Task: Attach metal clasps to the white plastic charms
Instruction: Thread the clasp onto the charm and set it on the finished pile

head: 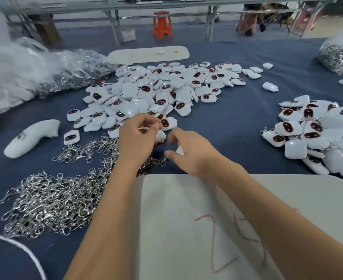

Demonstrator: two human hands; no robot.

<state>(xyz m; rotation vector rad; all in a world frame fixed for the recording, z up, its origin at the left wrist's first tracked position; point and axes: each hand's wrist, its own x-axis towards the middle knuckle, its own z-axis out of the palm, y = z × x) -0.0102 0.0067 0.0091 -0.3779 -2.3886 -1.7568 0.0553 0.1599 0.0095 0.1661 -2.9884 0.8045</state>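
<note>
A small white plastic charm (pixel 160 135) is pinched in the curled left hand (pixel 138 138) near the blue cloth-covered table's (pixel 227 126) middle. The right hand (pixel 188 152), blurred, is spread and grasps nothing. A silver metal clasp (pixel 163 161) could be fumbled, since neighbouring clasps tangle.

Two hands are seen. White plastic charms (pixel 162 91) are heaped in two piles, too many to be counted: one beyond the grey board (pixel 196 219), another (pixel 316 134) to its right. One heap of metal clasps (pixel 51 201) lies left of it. One orange stool (pixel 163 24) is seen far beyond it.
</note>
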